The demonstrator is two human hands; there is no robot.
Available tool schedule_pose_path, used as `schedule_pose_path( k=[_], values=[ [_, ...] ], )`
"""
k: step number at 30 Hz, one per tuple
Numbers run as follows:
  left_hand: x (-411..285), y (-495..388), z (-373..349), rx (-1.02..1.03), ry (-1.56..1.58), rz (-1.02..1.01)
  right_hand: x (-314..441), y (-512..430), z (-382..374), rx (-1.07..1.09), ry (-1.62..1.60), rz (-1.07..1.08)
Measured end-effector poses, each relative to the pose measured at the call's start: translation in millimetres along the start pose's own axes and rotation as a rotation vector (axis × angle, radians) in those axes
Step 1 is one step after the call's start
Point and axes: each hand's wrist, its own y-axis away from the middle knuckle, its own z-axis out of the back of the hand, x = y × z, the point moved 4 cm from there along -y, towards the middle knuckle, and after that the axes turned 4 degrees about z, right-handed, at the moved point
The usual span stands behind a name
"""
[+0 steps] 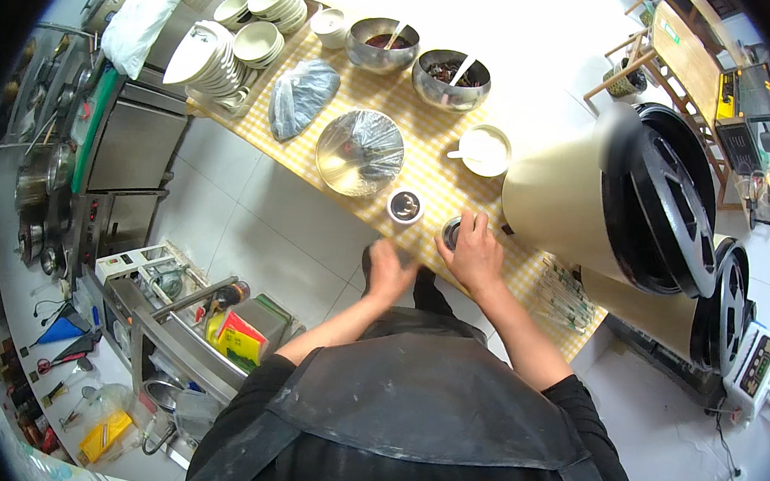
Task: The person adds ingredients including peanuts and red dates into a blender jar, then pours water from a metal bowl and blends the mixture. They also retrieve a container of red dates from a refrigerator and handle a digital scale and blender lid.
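My right hand (481,257) is at the near edge of a table with a yellow-checked tablecloth (430,130). Its thumb and fingers are around a small round dark container (452,232) with a shiny rim. My left hand (390,272) is in front of the table edge, blurred and with curled fingers; whether it holds anything is unclear. Between the hands and a bowl covered in plastic film (359,151) stands a white cup (405,207) with dark contents. Farther right is a white bowl of white contents (485,149), with a spoon in it.
Two steel bowls (381,45) with spoons stand at the table's back. Stacked bowls (211,60) and a plastic bag (303,99) occupy the left. A large cream barrel (564,188) with a black lid rises close to my right hand, beside wrapped chopsticks (564,296).
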Motion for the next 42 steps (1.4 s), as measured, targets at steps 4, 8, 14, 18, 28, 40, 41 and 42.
schedule_pose_path(
  k=[4,8,14,18,28,40,41,42],
  values=[
    [-40.2,16.5,-27.9,-0.084,0.130,-0.316,8.3,12.3,2.1,-0.026,-0.056,-0.052],
    [-44.4,1.5,-42.4,-0.004,0.255,-0.357,19.9,36.8,12.6,0.033,-0.016,-0.112],
    [-36.6,13.4,-40.1,0.153,0.388,-0.432,26.3,55.2,30.3,0.079,0.015,-0.033],
    [-44.3,13.8,-33.5,0.186,0.409,-0.440,23.7,54.7,33.9,0.021,0.009,0.116],
    [-31.5,5.7,-13.5,0.560,0.277,-0.721,23.0,80.0,45.1,0.120,0.009,0.923],
    [-35.7,-10.4,-20.8,0.425,0.414,-0.519,33.6,59.5,38.5,0.500,0.046,-0.149],
    [-35.9,-12.9,-23.8,0.436,0.435,-0.497,31.3,57.9,38.8,0.478,0.024,-0.136],
    [-37.8,-15.6,-26.6,0.395,0.371,-0.545,32.0,54.9,42.0,0.417,0.055,-0.008]
  ],
)
